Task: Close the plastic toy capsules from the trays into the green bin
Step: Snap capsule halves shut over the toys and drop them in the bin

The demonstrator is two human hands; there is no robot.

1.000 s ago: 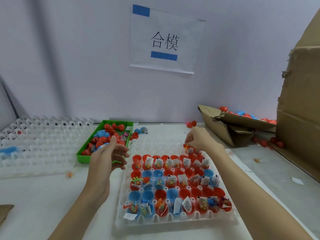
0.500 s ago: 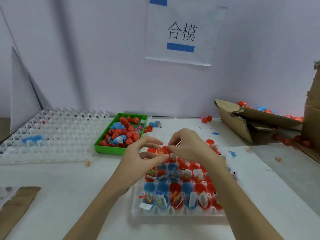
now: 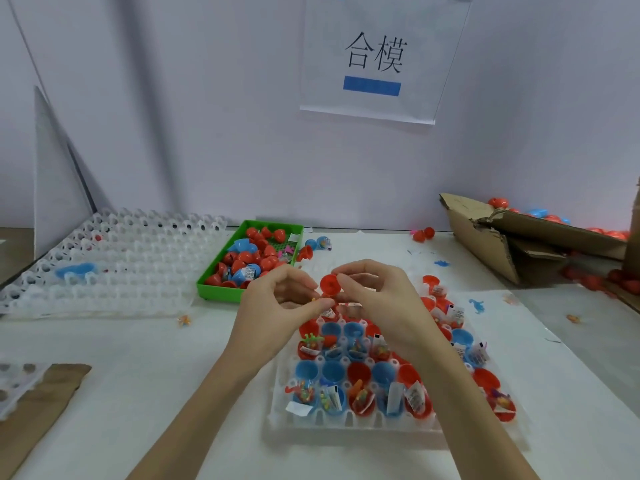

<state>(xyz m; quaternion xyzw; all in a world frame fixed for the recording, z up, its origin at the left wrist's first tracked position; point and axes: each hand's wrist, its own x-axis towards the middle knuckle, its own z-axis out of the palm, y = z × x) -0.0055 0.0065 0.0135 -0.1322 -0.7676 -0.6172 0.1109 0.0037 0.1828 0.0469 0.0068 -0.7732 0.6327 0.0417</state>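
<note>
A clear tray (image 3: pixel 360 421) in front of me holds several open red and blue capsule halves with small toys and paper slips. Above its far end both hands meet around one red capsule (image 3: pixel 328 284). My right hand (image 3: pixel 381 303) pinches the red top half, and my left hand (image 3: pixel 280 303) pinches the lower part, which its fingers mostly hide. The green bin (image 3: pixel 217 289) stands to the left behind my hands, filled with several closed red and blue capsules.
Empty clear trays (image 3: pixel 104 265) are stacked at the left. A torn cardboard box (image 3: pixel 519 244) with loose capsules lies at the right. A few loose capsules (image 3: pixel 423 234) sit near the wall. Brown cardboard (image 3: pixel 45 393) lies at the near left edge.
My left hand came from the green bin to the tray, and my right hand brought a red half from the far row. Both now hold the capsule together, slightly raised.
</note>
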